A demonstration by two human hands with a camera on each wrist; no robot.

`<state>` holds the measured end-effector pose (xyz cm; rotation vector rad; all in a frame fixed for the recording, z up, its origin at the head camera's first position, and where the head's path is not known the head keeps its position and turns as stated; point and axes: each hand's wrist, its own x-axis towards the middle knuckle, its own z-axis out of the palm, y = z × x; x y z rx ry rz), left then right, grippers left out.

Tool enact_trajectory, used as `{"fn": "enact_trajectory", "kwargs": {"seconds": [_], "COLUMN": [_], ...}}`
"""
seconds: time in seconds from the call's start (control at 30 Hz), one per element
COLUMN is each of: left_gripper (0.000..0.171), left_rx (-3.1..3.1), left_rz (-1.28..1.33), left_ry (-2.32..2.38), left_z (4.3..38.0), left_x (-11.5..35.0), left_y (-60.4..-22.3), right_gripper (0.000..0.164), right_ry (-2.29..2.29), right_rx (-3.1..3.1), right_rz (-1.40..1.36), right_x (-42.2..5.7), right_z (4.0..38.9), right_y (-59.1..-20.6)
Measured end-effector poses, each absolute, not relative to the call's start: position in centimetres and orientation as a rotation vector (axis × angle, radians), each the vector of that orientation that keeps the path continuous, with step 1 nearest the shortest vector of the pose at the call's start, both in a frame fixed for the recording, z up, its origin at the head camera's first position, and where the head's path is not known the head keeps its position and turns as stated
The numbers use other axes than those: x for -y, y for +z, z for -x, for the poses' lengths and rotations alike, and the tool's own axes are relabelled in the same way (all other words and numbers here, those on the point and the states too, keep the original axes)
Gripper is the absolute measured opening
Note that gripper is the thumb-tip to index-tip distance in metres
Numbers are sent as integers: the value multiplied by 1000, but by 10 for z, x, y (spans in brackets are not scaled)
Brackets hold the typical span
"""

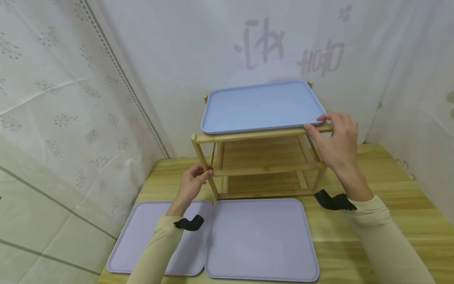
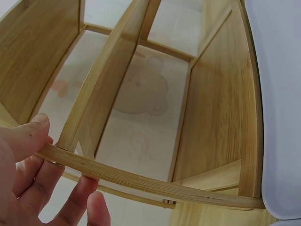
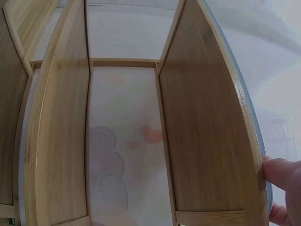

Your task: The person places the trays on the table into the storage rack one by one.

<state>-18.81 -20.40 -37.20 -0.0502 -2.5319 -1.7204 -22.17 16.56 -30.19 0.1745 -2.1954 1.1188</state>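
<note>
A three-tier bamboo rack [image 1: 269,170] stands on the wooden table. On its top shelf lies a light blue tray [image 1: 264,106]. My left hand [image 1: 191,181] grips the rack's left front post near the middle rail; in the left wrist view its thumb and fingers lie on either side of the bamboo. At the right front corner of the blue tray, my right hand [image 1: 338,142] holds the corner with curled fingers, its thumb by the front rim and top rail. The right wrist view shows only part of that hand, beside the shelf edge.
Two pale lilac trays lie side by side before the rack, one on the left [image 1: 142,228] and one in the centre [image 1: 260,236]. Bare wooden table [image 1: 383,221] extends to the right. A printed white curtain [image 1: 198,47] hangs close behind the rack.
</note>
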Motion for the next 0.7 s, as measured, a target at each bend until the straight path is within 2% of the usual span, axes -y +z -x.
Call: {"fn": "enact_trajectory", "kwargs": {"seconds": [0.27, 0.47, 0.7], "left_gripper": [27, 26, 26], "left_rx": [2537, 2544, 2558], "left_rz": [42, 43, 15], "left_ry": [-1739, -1726, -1722], "left_z": [191, 192, 191], "left_x": [204, 205, 204], "left_y": [-373, -370, -372], "right_gripper": [39, 44, 37], "right_ry": [1153, 1202, 1265], "right_rx": [2177, 2161, 2175], "right_rz": [-250, -307, -189], "right_x": [-170, -182, -191], "right_z": [221, 213, 195], "right_y": [-303, -301, -296]}}
